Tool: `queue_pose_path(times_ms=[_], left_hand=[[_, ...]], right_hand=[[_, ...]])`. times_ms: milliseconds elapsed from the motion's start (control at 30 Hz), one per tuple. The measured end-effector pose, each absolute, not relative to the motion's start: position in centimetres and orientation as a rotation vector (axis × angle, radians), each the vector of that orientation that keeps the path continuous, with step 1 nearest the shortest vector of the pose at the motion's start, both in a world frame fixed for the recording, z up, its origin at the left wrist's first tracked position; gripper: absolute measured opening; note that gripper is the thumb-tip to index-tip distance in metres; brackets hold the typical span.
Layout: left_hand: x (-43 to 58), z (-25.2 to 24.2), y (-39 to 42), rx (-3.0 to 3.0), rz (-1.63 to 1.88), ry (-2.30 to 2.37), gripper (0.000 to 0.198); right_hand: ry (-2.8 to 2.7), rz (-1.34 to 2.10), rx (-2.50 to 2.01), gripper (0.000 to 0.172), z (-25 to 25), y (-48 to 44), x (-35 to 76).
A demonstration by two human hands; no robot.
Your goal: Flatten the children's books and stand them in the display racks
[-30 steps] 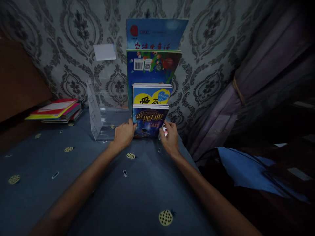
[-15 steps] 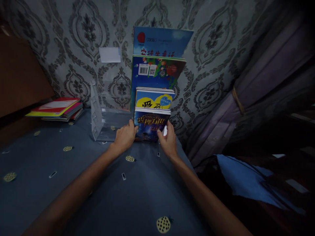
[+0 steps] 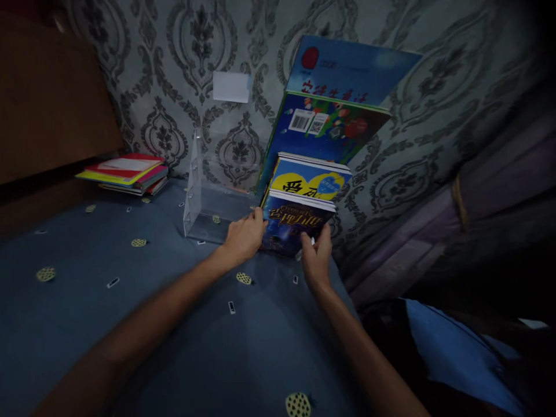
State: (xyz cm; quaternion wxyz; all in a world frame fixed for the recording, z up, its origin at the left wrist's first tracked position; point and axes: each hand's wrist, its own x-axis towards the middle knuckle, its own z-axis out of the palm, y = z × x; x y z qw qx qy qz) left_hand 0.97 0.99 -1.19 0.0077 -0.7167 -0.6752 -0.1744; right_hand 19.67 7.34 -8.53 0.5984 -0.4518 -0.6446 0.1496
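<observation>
While the front book [image 3: 290, 223] stands tilted just right of the frame's centre, it sits between left hand [image 3: 245, 236] and right hand [image 3: 317, 258], each pinching a side edge, neither nearer.

Dim cool light, deep shadow at right, stretched edges, front book [image 3: 291, 225] slightly blurred

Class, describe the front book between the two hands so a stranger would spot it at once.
Before the patterned wall stands a clear rack. Toward its right, between the left hand and right hand, is the lowest, front book. Its cover is dark blue with gold lettering, whereas the book just behind shows yellow and brighter blue.
</observation>
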Motion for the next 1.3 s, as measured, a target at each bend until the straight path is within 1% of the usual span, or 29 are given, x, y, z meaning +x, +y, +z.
queue_pose_path(times_ms=[267,467,700,1167,1300], left_hand=[[0.8,-1.4,1.0,-2.275,-0.592,-2.092,0.033],[0.7,-1.7,1.3,-2.288,-0.593,-2.08,0.029],[0.6,-1.4,1.2,-2.291,-0.592,-2.085,0.029],[0.4,-0.8,0.9,-2.303,-0.581,-2.107,0.032],[0.4,0.0,0.6,-2.296,-0.657,-2.147,0.035]], right_hand=[[-1.5,0.3,-1.122,0.065,-9.0,7.3,19.8],[-1.523,0.302,-1.063,0.058,-8.8,7.3,19.6],[-1.528,0.335,-1.068,0.058,-8.7,6.9,19.5],[-1.534,0.323,-1.08,0.062,-8.6,6.9,19.6],[-1.53,0.302,-1.02,0.069,-8.0,7.0,19.2]])
